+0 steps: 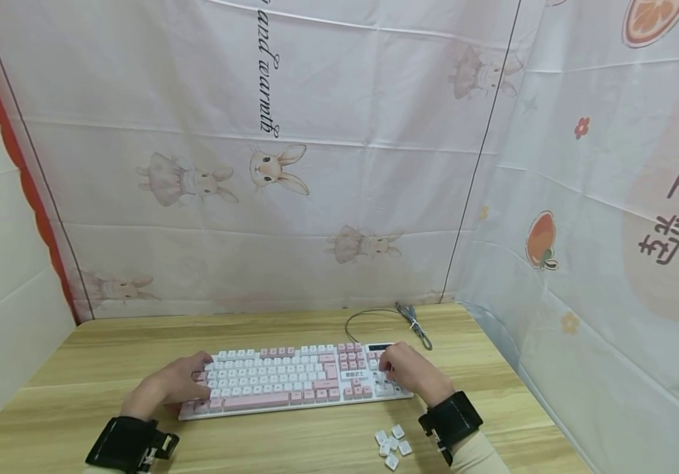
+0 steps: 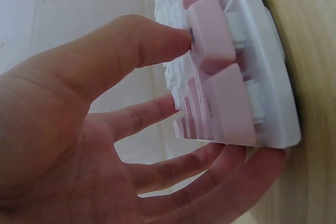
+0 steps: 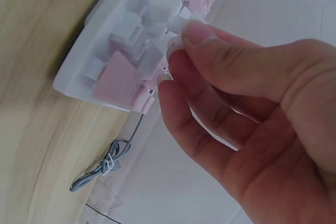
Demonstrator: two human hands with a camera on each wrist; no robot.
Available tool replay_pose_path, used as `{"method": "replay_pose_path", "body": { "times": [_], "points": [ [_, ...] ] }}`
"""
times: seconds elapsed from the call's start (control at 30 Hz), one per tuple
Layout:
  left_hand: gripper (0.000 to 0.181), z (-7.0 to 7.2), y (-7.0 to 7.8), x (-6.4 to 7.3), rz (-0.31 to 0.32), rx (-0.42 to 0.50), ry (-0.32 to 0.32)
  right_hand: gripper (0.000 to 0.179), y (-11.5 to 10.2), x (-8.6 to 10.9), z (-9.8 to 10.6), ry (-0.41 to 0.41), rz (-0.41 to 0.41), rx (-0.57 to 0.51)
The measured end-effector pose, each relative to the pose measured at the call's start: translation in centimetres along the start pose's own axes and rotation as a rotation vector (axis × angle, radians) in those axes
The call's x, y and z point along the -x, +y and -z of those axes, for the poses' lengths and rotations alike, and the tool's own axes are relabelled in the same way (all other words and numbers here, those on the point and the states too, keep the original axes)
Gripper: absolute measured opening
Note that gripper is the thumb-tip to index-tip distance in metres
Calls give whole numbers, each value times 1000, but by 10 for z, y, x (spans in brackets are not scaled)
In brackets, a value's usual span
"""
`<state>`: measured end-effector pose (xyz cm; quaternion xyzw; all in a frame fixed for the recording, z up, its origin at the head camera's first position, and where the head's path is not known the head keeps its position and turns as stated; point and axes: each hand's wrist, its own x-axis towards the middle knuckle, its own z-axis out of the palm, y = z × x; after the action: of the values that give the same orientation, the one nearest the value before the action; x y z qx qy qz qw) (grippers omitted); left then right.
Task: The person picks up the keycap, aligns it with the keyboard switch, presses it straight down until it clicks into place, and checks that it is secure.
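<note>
A white and pink keyboard lies on the table, its number pad at the right end. My left hand grips the left end. In the left wrist view the thumb rests on a pink key while the other fingers lie along the keyboard's side edge. Over the number pad, my right hand has its thumb and fingertips brought together at a white keycap. Bare key switches show on the pad beside it. Several loose white keycaps lie on the table in front of the right end.
The keyboard's grey cable is bundled with a white tie behind its right end. Wooden tabletop stretches around the keyboard. Printed cloth hangs at the table's back, with more cloth along the right side.
</note>
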<state>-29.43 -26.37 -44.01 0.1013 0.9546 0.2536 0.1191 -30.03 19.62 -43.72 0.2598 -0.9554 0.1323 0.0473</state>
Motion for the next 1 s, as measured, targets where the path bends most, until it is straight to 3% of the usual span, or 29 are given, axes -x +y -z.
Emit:
{"method": "replay_pose_path", "body": {
  "times": [0.47, 1.0],
  "points": [
    [65, 1, 1, 0, 5, 5, 3, 15, 2, 0, 0, -1, 28, 22],
    [64, 1, 2, 3, 5, 40, -7, 16, 3, 0, -1, -40, 6, 2]
  ]
}}
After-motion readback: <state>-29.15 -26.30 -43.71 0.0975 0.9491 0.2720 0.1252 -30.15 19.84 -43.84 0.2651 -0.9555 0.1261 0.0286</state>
